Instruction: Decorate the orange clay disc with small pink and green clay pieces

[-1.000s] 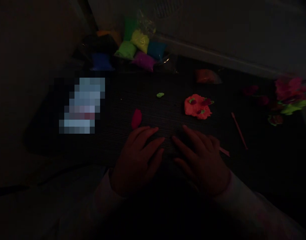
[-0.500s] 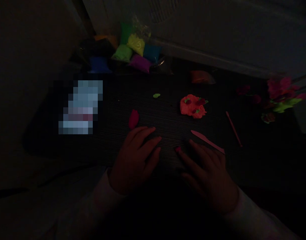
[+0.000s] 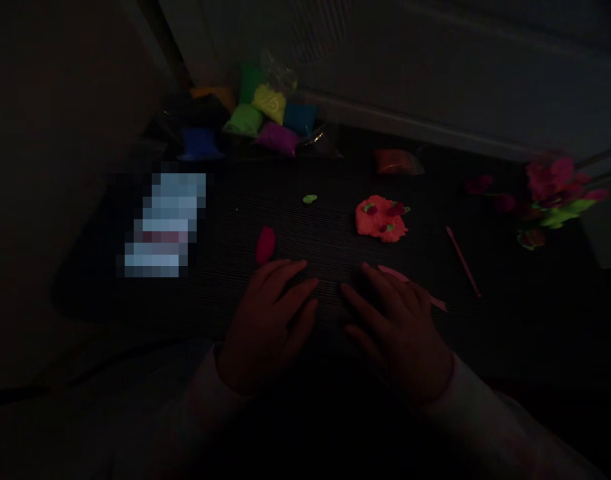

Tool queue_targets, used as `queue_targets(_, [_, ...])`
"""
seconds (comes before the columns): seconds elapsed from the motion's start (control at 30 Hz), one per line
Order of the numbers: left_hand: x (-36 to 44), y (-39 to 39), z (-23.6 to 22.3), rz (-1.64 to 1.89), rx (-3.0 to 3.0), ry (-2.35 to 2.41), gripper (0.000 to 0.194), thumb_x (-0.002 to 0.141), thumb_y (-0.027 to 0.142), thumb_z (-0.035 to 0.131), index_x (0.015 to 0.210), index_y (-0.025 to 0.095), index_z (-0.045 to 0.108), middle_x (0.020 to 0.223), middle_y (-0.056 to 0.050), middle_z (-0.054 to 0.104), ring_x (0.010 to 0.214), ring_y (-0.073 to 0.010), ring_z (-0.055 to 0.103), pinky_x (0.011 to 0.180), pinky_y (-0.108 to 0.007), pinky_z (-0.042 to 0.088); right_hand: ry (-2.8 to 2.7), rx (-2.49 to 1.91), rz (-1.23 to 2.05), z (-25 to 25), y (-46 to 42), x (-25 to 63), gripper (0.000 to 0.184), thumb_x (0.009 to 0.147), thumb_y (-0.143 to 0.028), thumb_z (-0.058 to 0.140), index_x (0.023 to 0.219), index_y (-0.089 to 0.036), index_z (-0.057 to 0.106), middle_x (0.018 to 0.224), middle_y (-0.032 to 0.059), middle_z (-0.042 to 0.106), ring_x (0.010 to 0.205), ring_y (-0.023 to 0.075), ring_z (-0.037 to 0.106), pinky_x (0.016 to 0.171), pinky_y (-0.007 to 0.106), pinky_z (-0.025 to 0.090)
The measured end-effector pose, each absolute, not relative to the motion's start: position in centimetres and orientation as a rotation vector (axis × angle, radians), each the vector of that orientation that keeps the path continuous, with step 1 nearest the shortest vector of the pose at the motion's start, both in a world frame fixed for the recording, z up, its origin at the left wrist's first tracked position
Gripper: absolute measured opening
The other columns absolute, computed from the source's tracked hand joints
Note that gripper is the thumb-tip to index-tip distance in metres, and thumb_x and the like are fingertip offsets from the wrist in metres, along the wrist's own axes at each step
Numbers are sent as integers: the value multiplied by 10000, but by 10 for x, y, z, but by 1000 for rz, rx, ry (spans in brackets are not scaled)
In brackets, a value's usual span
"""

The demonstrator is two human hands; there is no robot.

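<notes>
Fingers of the left hand (image 3: 270, 323) spread open, a pink lump (image 3: 266, 245) just beyond them, likely for easy reach; the right hand's (image 3: 406, 333) curve down, partly hiding a pink knife (image 3: 392, 273); whether they press anything, I cannot tell.

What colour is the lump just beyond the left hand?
The lump looks deep pink in this dim head view.

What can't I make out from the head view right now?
All in the head view:
Pink knife-shaped tool: middle stretch hidden by the right hand.
Anything beneath the right hand or left hand: covered by the hands themselves.
Bright screen: content blurred into blocks.
Pale speck: too small to identify.
Right sleeve: cut off by the bottom edge.
</notes>
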State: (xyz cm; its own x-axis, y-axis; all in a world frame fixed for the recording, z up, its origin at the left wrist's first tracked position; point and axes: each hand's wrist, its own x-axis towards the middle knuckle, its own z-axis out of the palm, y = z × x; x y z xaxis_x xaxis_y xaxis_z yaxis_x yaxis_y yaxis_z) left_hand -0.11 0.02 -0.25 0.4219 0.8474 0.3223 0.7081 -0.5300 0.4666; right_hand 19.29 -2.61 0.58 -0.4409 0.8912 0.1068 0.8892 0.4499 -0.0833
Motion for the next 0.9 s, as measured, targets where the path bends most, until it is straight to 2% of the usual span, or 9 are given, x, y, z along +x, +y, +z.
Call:
queue_targets(0.27, [1, 1, -5, 798, 2413, 1357, 235, 774, 169, 504, 1002, 148, 556, 1099, -82, 530, 1056, -213, 436, 896, -398, 401, -2533, -1575, 52, 5, -47, 205, 402, 796, -376, 468, 1168, -228, 491, 1269, 154, 406, 1094, 275, 401, 841, 447, 318])
queue_targets(0.6, [-1, 1, -5, 809, 2431, 1360, 236, 775, 166, 497, 1003, 150, 554, 1094, -87, 528, 1050, -219, 445, 887, -414, 411, -2542, -1634, 3, 4, -16, 185, 449, 815, -447, 390, 1199, -228, 465, 1310, 154, 369, 1126, 288, 376, 866, 463, 293])
queue_targets(0.9, [1, 1, -4, 803, 2422, 1355, 233, 769, 173, 506, 992, 145, 565, 1090, -85, 539, 1049, -225, 450, 882, -414, 417, -2567, -1672, -43, 7, -52, 197, 451, 799, -462, 415, 1190, -244, 475, 1277, 153, 415, 1089, 282, 411, 829, 449, 307])
